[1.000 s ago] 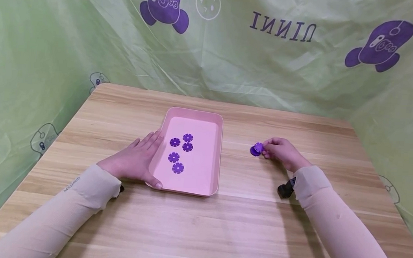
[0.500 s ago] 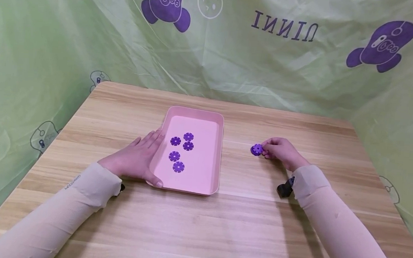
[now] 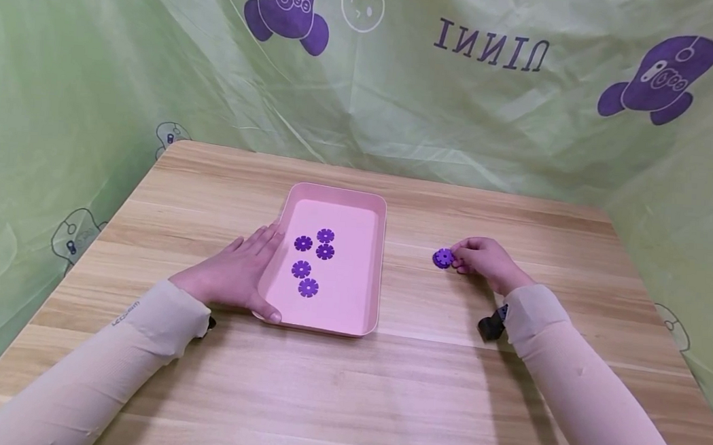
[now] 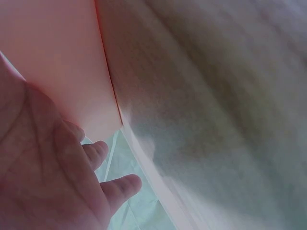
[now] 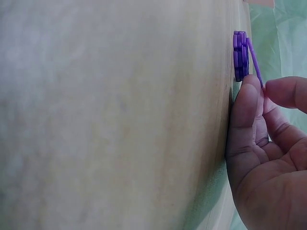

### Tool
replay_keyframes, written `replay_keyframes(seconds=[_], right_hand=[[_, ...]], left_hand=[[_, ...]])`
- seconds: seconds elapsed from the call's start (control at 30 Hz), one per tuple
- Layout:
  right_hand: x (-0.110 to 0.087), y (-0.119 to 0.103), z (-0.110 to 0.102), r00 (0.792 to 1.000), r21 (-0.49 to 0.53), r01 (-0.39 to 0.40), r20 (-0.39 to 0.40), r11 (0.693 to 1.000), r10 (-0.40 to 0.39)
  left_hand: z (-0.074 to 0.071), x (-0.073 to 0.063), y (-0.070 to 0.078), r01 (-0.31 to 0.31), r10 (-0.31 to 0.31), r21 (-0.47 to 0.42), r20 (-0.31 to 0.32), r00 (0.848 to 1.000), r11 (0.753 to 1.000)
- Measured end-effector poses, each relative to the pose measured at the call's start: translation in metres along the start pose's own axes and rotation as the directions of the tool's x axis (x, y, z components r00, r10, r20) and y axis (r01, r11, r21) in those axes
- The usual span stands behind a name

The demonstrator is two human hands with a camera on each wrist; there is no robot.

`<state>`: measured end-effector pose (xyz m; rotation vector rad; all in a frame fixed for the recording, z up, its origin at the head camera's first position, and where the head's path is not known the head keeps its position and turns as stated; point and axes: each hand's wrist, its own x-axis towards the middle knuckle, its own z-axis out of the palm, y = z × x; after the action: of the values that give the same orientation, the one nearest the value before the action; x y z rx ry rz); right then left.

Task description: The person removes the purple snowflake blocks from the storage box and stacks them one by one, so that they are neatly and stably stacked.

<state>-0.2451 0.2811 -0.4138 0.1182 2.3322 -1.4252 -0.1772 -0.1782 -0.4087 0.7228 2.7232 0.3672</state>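
Note:
My left hand (image 3: 237, 270) lies with straight fingers along the left side of a pink tray (image 3: 362, 328); the thumb is at its front left corner. In the left wrist view the palm (image 4: 43, 158) faces the tray's outer wall (image 4: 72, 57). My right hand (image 3: 485, 261) pinches a purple notched plastic disc (image 3: 445, 256) by its edge between thumb and fingers. The right wrist view has this held disc (image 5: 254, 62) tilted against a short stack of similar discs (image 5: 240, 56) standing on the table. Inside the tray, several purple discs (image 3: 308, 287) lie flat.
The wooden table (image 3: 333, 398) reaches to a green printed curtain (image 3: 400, 116) behind and on both sides. A black wrist device (image 3: 492, 327) sits under the right cuff.
The pinched disc has come down and slightly left over the stack, now covering most of it in the head view. My left hand keeps its place on the tray.

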Motion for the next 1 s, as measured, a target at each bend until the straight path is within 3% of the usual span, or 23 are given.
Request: replay_keyframes(seconds=[1.0], right_hand=[[-0.0022,-0.0032,0.0011,1.0,-0.031,0.027,0.013,0.999,-0.026]], left_hand=[[-0.0002,0.0006,0.0011,0.005,-0.005,-0.003,0.003,1.0,1.0]])
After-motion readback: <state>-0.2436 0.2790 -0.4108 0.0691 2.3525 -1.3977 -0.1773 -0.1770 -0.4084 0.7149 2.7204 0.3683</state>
